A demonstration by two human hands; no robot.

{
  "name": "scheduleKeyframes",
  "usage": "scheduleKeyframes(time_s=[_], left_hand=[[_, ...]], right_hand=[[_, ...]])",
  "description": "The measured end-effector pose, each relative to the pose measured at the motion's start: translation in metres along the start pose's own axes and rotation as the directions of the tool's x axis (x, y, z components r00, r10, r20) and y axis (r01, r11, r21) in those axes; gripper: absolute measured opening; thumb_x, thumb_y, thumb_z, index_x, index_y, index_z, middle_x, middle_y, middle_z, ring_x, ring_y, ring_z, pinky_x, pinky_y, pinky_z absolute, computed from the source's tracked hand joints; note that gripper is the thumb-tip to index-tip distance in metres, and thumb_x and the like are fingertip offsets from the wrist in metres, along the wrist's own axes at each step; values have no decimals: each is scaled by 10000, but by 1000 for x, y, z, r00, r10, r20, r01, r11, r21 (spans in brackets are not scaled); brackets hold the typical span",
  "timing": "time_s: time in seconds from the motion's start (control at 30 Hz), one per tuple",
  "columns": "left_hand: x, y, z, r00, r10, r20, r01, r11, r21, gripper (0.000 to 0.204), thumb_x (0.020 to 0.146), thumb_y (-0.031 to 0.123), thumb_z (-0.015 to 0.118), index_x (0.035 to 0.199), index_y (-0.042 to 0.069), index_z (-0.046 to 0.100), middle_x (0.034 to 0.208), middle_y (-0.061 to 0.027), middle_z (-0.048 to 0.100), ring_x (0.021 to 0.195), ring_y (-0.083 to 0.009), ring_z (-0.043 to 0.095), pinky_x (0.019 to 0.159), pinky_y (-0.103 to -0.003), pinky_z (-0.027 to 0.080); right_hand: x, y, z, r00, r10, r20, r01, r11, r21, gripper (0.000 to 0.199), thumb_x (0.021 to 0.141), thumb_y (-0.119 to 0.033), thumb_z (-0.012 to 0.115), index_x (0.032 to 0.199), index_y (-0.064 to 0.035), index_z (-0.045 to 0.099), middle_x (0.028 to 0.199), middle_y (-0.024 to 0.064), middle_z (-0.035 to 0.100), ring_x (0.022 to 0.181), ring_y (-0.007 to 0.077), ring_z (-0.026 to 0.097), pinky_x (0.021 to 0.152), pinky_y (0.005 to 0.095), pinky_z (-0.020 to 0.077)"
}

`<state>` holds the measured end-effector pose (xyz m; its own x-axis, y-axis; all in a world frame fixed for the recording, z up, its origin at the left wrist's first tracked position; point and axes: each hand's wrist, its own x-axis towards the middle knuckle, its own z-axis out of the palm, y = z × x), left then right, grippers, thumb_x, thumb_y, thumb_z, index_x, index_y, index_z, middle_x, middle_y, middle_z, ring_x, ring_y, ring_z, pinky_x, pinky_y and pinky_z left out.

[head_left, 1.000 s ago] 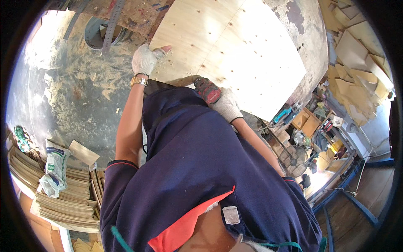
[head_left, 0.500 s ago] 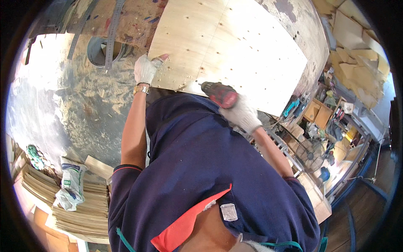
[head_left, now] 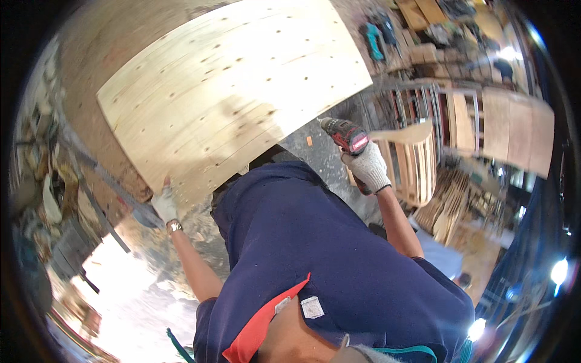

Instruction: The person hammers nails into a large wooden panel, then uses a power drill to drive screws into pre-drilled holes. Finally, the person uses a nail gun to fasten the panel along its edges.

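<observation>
A large pale plywood board point(head_left: 181, 109), dotted with dark holes or marks, spreads out in front of me. My left hand point(head_left: 164, 206), in a white knit glove, grips its near left corner, with the bare thumb over the top face. The other fingers are partly hidden. My right hand point(head_left: 368, 168), gloved too, is wrapped round the handle of a red and black cordless drill point(head_left: 346, 134). The drill is off the board, just right of its near edge, with its tip pointing up and left. Small wood crumbs lie near the board's left corner.
Long metal strips point(head_left: 100, 166) hang or lie beyond my left hand. To the right stand curved wooden pieces point(head_left: 408, 160), a metal frame point(head_left: 417, 100) and flat wooden panels point(head_left: 514, 130). A teal tool point(head_left: 374, 41) lies past the board's right end. Bright lamps point(head_left: 559, 272) glow at far right.
My view has turned toward the right. The drill has moved from over the board's near edge to the right of it. My left hand stays at the board's corner.
</observation>
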<state>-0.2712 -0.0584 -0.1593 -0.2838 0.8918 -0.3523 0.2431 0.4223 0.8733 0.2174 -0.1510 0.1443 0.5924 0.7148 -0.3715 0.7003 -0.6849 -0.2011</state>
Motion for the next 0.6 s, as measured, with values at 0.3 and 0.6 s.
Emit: scheduleKeyframes(time_s=[0.3, 0.6], left_hand=[[7, 29, -21, 973, -222, -55, 223, 863, 453, 788, 904, 668, 717, 1197, -63, 715, 1102, -171, 765, 869, -292, 674, 817, -405, 554], [-99, 87, 136, 992, -81, 95, 59, 975, 214, 448, 1042, 415, 618, 1126, -25, 612, 1027, -209, 707, 906, -335, 703, 859, -456, 568]], right_hand=[[-42, 62, 23, 972, 226, -71, -210, 960, 184, 375, 777, -272, 754, 1021, 8, 701, 897, 240, 733, 861, 415, 717, 767, 475, 547], [57, 147, 8, 995, 105, 3, -102, 959, 264, 350, 771, -306, 770, 936, -1, 725, 851, 245, 723, 828, 426, 709, 752, 488, 552]])
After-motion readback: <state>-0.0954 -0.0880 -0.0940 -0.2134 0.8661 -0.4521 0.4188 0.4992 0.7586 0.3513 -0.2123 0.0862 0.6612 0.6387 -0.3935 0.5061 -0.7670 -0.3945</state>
